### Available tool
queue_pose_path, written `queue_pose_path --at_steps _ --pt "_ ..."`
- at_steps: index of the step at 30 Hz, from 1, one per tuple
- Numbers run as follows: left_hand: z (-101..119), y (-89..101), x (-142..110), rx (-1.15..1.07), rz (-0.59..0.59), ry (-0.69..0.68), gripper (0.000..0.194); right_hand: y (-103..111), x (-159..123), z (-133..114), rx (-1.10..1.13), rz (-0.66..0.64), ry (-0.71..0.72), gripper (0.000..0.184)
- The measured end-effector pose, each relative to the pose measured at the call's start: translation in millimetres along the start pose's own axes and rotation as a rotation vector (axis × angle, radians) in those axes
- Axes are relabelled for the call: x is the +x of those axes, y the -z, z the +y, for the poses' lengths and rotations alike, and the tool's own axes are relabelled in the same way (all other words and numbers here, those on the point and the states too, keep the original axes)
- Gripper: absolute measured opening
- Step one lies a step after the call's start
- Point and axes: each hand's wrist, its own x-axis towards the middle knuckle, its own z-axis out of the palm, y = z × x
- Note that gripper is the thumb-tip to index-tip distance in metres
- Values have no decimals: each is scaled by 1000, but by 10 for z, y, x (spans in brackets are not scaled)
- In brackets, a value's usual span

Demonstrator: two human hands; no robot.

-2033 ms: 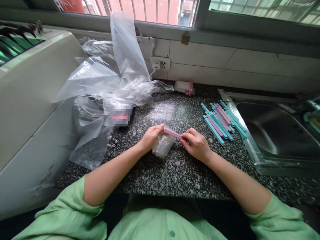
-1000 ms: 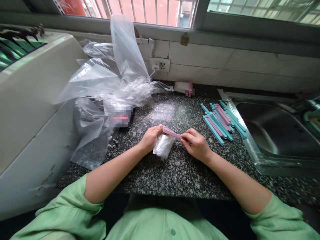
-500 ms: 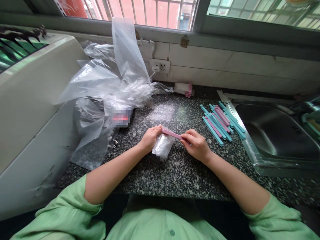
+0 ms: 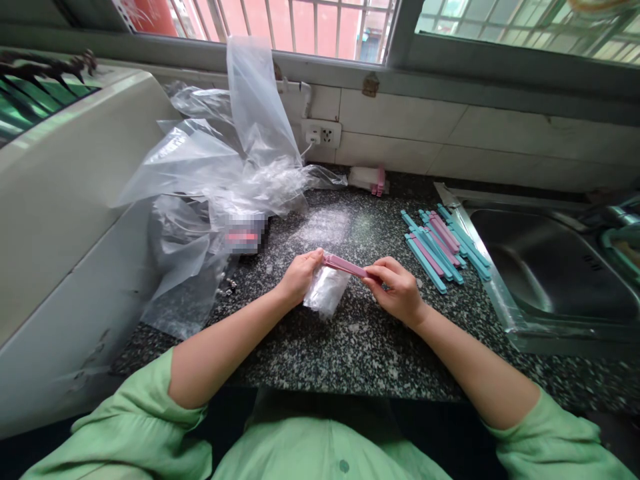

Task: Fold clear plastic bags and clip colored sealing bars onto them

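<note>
A pink bag sealing clip [image 4: 345, 265] is held level between my two hands, a little above the dark speckled counter. My left hand [image 4: 301, 275] pinches its left end with thumb and fingers. Its right end sits in the closed fingers of my right hand [image 4: 397, 287]. Below the clip hangs a small clear plastic bag [image 4: 326, 293], crumpled and shiny; its top edge is hidden by the clip. Two pink strips show slightly apart along the clip's length. To the right of my right hand lies a pile of blue and pink sealing clips [image 4: 440, 243].
Large clear plastic bags [image 4: 250, 173] heap at the left beside a white appliance [image 4: 90, 167]. At the wall lies a small packet with pink clips [image 4: 369, 179], near a socket [image 4: 323, 133]. A steel sink [image 4: 550, 260] is set in at the right.
The clip's two pink strips show more separately now, and my right hand has shifted very slightly to the right. The other things stay where they were.
</note>
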Motion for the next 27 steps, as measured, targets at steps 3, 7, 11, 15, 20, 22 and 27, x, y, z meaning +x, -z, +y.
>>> queue_pose_path --at_steps 3,7,11,15,20,22,27 --pt "7 -3 -8 3 -1 -7 37 8 4 -5 12 15 5 12" --pt "17 -11 -16 9 10 -6 35 17 7 -14 21 31 9 14" --pt "19 -15 -19 2 29 -6 33 27 13 -21 33 49 13 15" --pt "23 -27 -27 -11 43 -8 32 40 25 -30 39 70 13 14" --pt "37 -44 -37 -25 42 -14 32 51 26 -37 56 97 8 15" --pt "38 -42 -40 -24 37 -27 33 51 22 -34 53 105 5 16" --pt "42 -39 -51 -18 34 -53 34 50 16 -20 44 129 14 17"
